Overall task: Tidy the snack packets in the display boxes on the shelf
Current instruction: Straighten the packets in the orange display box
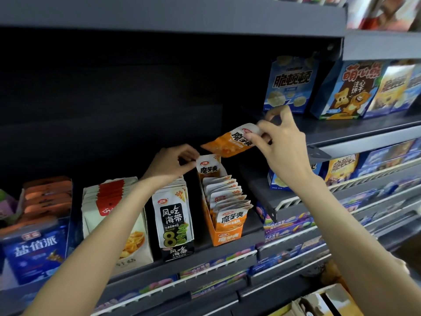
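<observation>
Head view: the right hand (281,142) pinches an orange-and-white snack packet (230,142) by its white top, held in the air at one o'clock of the orange display box (222,238). The left hand (173,163), at eleven o'clock of that box, pinches the rearmost upright packet (207,166) standing in it. The black display box (176,249) sits just beside, at nine o'clock.

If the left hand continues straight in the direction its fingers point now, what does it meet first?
The left hand points right, at the upright packet at the back of the orange display box. It would probably meet that packet first; it may already touch it, depth is unclear.
</observation>
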Tool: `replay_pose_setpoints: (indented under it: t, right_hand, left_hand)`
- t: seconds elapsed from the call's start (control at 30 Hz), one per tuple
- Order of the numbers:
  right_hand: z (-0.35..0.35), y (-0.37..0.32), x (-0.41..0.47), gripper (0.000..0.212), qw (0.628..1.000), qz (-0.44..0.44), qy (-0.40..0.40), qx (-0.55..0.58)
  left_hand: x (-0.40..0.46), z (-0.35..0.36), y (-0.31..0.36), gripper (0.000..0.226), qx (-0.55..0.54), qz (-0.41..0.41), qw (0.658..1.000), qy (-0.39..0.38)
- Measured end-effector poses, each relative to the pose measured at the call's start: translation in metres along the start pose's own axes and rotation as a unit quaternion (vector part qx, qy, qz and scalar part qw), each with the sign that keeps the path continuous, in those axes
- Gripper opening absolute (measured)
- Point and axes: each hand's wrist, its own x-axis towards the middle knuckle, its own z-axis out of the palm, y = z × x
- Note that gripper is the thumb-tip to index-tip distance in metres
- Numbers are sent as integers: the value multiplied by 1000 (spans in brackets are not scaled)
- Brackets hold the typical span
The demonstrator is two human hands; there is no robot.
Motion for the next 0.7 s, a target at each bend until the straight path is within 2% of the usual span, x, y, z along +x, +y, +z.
replay_pose_setpoints:
  t: [0.1, 0.23, 0.3, 0.4, 0.5, 0.6, 0.7]
  right_hand:
    - [0, 2, 4, 16, 998, 10, -39, 47]
    - [8, 7, 4, 14, 983, 72, -65, 153]
    - [10, 8, 3, 12, 978, 70, -61, 184]
    - [10, 10, 4, 11, 971, 71, -66, 221]
    - [18, 10, 11, 7, 974, 39, -104, 199]
    - [38, 9, 20, 13, 979, -27, -166, 115]
    - [54, 0, 36, 22, 948, 12, -300, 102]
  left_hand:
    - [2, -1, 0, 16, 100, 17, 992, -68]
    - [12, 8, 3, 11, 134, 44, 981, -133]
    - [18, 10, 0, 8, 152, 50, 979, -123]
    - [29, 4, -9, 10, 170, 31, 983, -64]
    - [41, 0, -16, 11, 176, 16, 983, -59]
    - [48, 1, -17, 10, 182, 5, 981, -60]
    - [52, 2, -19, 11, 165, -12, 986, -34]
